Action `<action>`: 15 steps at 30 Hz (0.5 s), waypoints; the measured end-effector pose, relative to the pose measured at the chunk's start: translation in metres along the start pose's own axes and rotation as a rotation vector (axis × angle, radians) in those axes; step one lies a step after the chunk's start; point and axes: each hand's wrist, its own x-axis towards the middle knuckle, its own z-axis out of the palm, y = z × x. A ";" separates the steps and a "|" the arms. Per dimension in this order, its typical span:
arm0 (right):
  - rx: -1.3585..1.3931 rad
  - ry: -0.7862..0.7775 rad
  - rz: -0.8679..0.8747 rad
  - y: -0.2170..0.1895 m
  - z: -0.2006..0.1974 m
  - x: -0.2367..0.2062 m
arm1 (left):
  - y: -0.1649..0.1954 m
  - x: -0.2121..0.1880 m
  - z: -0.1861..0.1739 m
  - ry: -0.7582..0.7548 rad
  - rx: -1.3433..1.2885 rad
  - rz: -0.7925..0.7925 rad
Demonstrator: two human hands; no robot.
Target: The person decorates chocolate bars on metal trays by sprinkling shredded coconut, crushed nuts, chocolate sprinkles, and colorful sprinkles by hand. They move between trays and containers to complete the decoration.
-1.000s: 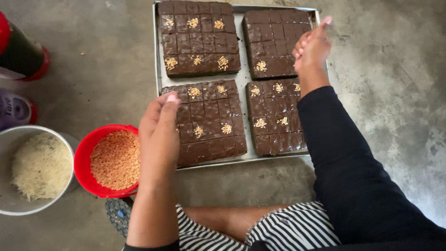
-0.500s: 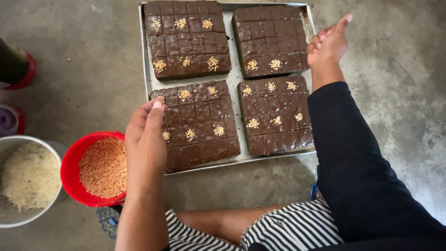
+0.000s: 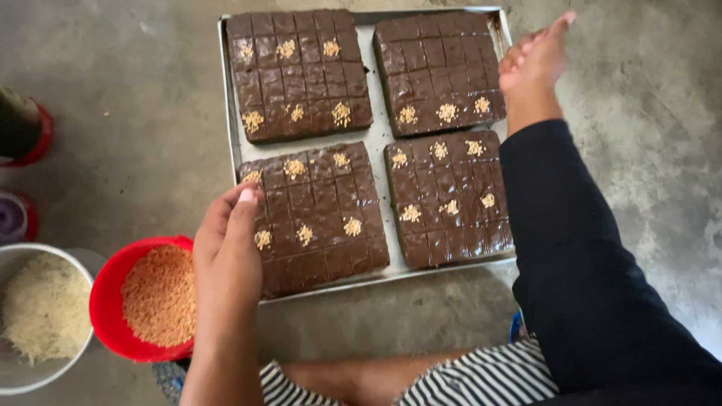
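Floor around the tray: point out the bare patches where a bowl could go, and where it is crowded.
Bare concrete floor lies left of the tray, above the red bowl, and again right of the tray past the right hand. A narrower strip lies below the tray, before the knees. The tray is filled by four brownie slabs. The lower left corner is crowded: red bowl, white bowl, left hand.

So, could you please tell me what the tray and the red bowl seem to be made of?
The tray looks like thin metal: dull silvery grey, with a folded raised rim. The red bowl is probably plastic: uniform bright colour, smooth, slightly glossy thin rim.
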 end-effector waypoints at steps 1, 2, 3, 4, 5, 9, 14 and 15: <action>0.039 -0.009 0.004 -0.007 0.005 0.011 | 0.000 -0.001 0.000 -0.001 -0.004 -0.016; 0.079 -0.017 0.007 -0.010 0.011 0.020 | 0.001 -0.003 -0.002 -0.002 -0.007 -0.032; 0.066 -0.040 -0.008 -0.010 0.017 0.029 | 0.002 -0.004 -0.003 -0.003 -0.009 -0.049; 0.051 -0.062 -0.020 -0.009 0.023 0.035 | 0.002 -0.004 -0.003 -0.004 -0.020 -0.056; 0.038 -0.084 -0.031 -0.007 0.030 0.041 | 0.002 -0.004 -0.003 -0.003 -0.029 -0.064; -0.007 -0.250 -0.080 0.020 0.051 0.047 | 0.002 -0.005 -0.006 0.002 -0.030 -0.063; -0.159 -0.296 -0.124 0.042 0.053 0.043 | 0.002 -0.010 -0.009 0.012 -0.047 -0.097; -0.112 -0.259 -0.086 0.042 0.054 0.044 | 0.003 -0.010 -0.009 0.017 -0.061 -0.087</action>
